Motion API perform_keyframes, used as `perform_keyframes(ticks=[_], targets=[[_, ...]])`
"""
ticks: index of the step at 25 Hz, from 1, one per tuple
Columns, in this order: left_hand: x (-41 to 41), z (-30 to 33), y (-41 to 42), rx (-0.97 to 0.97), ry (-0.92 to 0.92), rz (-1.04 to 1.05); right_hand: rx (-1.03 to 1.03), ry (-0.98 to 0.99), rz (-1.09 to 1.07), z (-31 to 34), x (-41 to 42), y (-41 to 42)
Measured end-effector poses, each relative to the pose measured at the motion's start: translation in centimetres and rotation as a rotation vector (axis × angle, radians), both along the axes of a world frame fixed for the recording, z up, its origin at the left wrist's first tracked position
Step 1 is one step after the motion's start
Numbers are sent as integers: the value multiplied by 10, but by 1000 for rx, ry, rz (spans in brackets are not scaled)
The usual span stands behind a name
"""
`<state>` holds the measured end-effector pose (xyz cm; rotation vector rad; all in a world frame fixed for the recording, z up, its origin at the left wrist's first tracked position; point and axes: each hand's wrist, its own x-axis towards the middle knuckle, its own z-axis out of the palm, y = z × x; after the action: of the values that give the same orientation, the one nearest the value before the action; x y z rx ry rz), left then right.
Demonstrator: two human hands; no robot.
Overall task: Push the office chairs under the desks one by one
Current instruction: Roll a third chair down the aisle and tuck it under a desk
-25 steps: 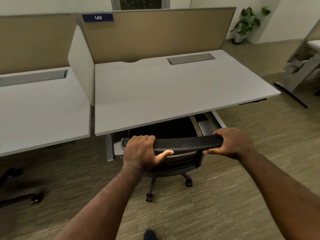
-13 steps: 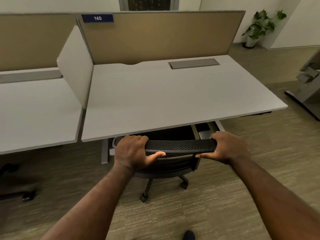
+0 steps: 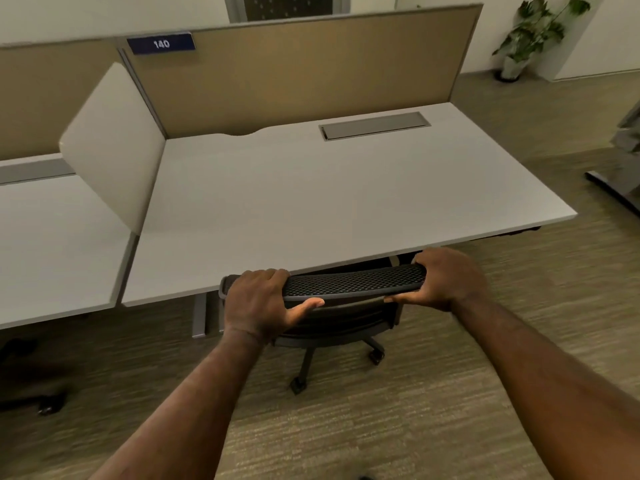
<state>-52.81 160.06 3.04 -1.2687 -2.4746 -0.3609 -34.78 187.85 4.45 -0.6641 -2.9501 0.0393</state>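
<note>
A black mesh office chair (image 3: pixel 349 284) stands at the front edge of a white desk (image 3: pixel 311 199), its seat hidden beneath the desktop and the top of its backrest almost touching the edge. My left hand (image 3: pixel 258 303) grips the left end of the backrest top, thumb hooked underneath. My right hand (image 3: pixel 446 278) holds the right end the same way. The chair's base and two castors (image 3: pixel 298 384) show on the carpet below.
A second white desk (image 3: pixel 52 244) adjoins on the left behind a white divider (image 3: pixel 110 143); a tan partition labelled 140 runs along the back. Another chair's dark base (image 3: pixel 38 400) sits at the lower left. A potted plant (image 3: pixel 530 32) and another desk's leg (image 3: pixel 616 188) are at right.
The chair has rolled forward further under the desk with both hands on its backrest, and the view has closed in on the desk.
</note>
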Motion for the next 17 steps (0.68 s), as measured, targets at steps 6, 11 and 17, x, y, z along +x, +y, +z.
perform_keyframes(ticks=[6, 11, 17], targets=[[1, 1, 51, 0, -29, 19, 7, -89, 7, 8, -8, 55], [9, 0, 83, -3, -44, 34, 7, -137, 20, 12, -10, 87], [17, 1, 111, -16, -29, 41, -8, -148, 39, 19, -8, 116]])
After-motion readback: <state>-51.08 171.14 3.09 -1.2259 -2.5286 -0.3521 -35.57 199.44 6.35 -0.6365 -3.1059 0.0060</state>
